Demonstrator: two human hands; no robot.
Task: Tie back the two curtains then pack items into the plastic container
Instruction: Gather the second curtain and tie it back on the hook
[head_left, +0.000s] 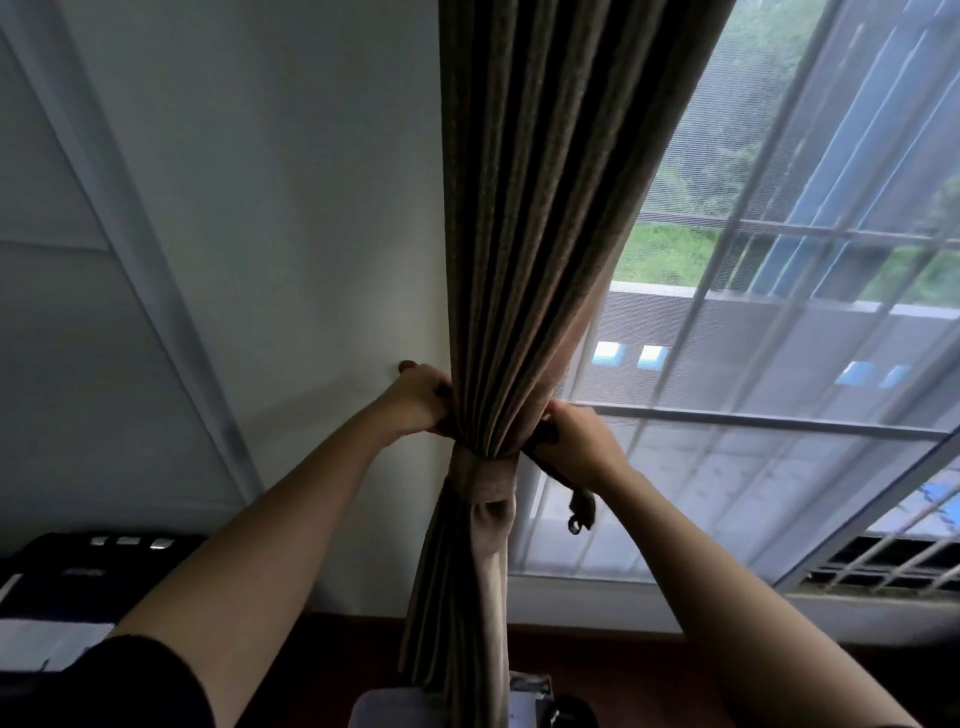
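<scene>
A person stands at a tall brown pleated fabric curtain (545, 208), arms raised and both hands at its gathered waist. The curtain hangs at the middle of the view, between a plain white wall (285, 208) and a barred window with a pale mesh screen (779, 364). It is cinched by a matching brown fabric tieback band (483, 475) wrapped round its folds.

The left hand (418, 402) is at the curtain's left edge just above the band, fingers curled tight into the cloth. The right hand (579, 439) is on the window side, clenched round the band's dark loose end (581, 506), which trails down from the fist to a small ring.

Below the band the fabric falls loose toward a dark floor. A black object with pale tabs on top (104, 571) sits low against the wall at left – too dim to identify – and a black sleeve (130, 686) covers the left upper arm.
</scene>
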